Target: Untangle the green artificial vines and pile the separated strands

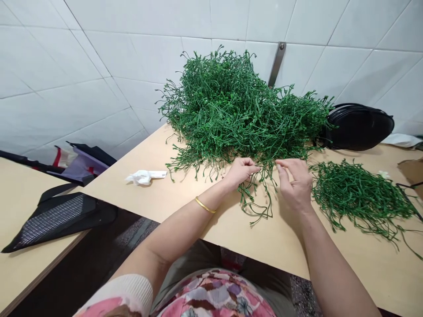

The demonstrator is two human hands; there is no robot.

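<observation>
Thin green artificial stems form a large tangled pile (228, 105) against the tiled wall. My left hand (243, 171) is closed in a pinch at the pile's front edge, with green stems at its fingertips. Just to its right, my right hand (295, 182) is also pinched, its thumb and forefinger together beside the stems; what lies between them is too small to make out. Several loose green stems (261, 211) hang and lie on the wooden table (185, 202) between the hands. A smaller flat heap of green stems (360, 193) rests right of my right hand.
Behind the smaller heap sits a black bag (360, 125). A crumpled white tissue (142, 177) lies on the table at left. Another table (20, 185) holds a black mesh item (56, 218). A metal bracket (276, 64) is fixed to the wall.
</observation>
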